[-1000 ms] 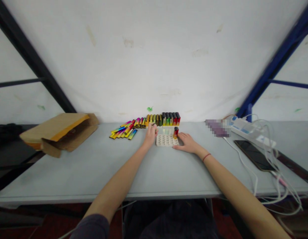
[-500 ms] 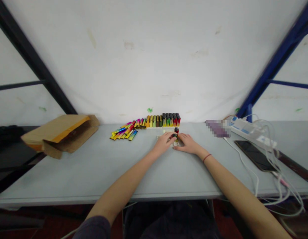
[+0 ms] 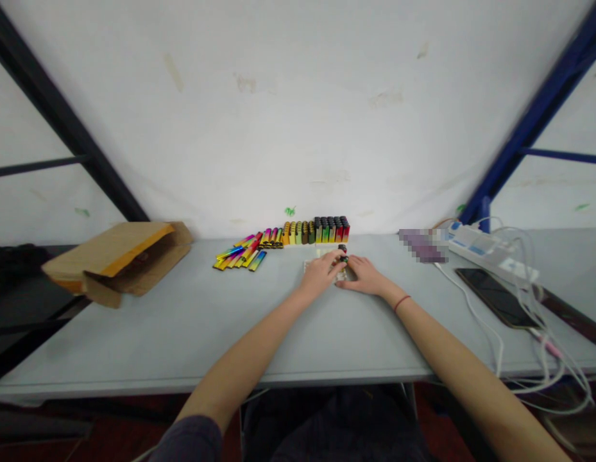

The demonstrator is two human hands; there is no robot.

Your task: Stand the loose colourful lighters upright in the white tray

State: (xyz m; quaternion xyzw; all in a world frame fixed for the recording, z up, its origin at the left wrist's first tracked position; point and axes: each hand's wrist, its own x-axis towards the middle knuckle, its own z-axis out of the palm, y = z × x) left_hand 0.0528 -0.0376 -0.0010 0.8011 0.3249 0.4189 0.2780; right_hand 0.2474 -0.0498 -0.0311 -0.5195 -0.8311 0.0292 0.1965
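My left hand [image 3: 319, 272] is closed in a pinch on a lighter [image 3: 344, 259] with a dark top, over a small pale tray [image 3: 306, 264]. Most of that tray is hidden by my hands. At the tray's right side lies my right hand [image 3: 366, 276], fingers at the far part and thumb at the near edge, gripping it. Just beyond my fingertips a red lighter with a black top [image 3: 342, 248] stands upright. Behind it are upright rows of black-topped lighters [image 3: 332, 230], with yellow and green ones [image 3: 298, 233] beside them.
Loose shiny rainbow lighters [image 3: 240, 253] lie in a pile to the left. An opened cardboard box [image 3: 119, 256] rests at the table's left. On the right are a phone [image 3: 494, 296], a power strip [image 3: 490, 253] and white cables. A white wall stands behind the table [image 3: 182, 340].
My left hand has shifted slightly right and away from me with the lighter, closer to the red one and to my right fingertips. My right hand has stayed almost still.
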